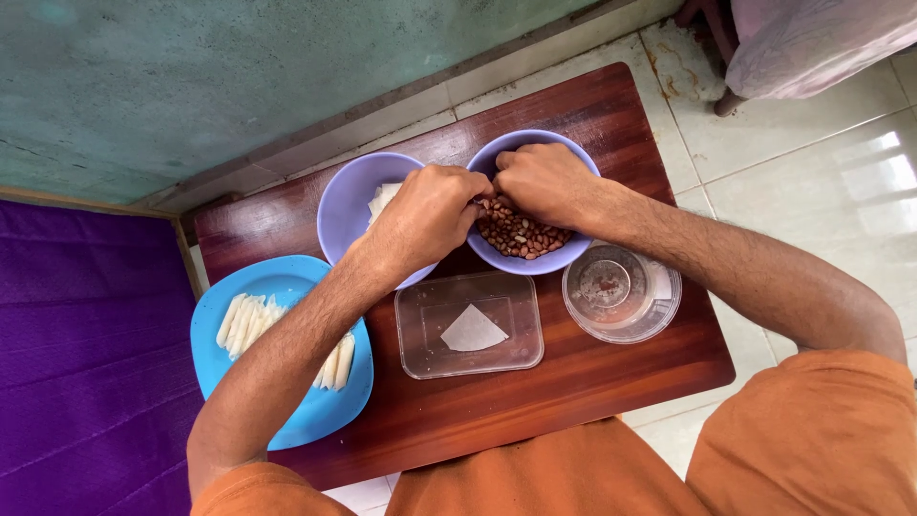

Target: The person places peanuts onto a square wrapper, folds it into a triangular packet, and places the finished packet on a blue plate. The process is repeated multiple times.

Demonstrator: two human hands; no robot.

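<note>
Knees: the person's legs in orange cloth fill the bottom edge of the frame, against a small dark wooden table (pixel 573 382).
Lower left: a blue plate (pixel 239 382) holds a row of pale rolled wrappers (pixel 246 320), partly covered by the left forearm.
Centre: a clear rectangular plastic box (pixel 420 344) holds one white triangular sheet (pixel 473 331); just to its right sits a clear round container (pixel 621 291).
Left hand (pixel 425 215): fingers curled inward, tips meeting the right hand at the rim between the two bowls; whatever it pinches is hidden, so I cannot tell if it grips anything.
Right hand (pixel 544 182): curled, knuckles up, fingertips down among the peanuts (pixel 521 234); its grip cannot be made out.
Bowls: the right lilac bowl (pixel 564 256), centre top, holds the reddish-brown peanuts; the left lilac bowl (pixel 344 205) beside it holds white sheets (pixel 384 199).
Far: purple fabric at left, a greenish wall at top, pale floor tiles at right.
</note>
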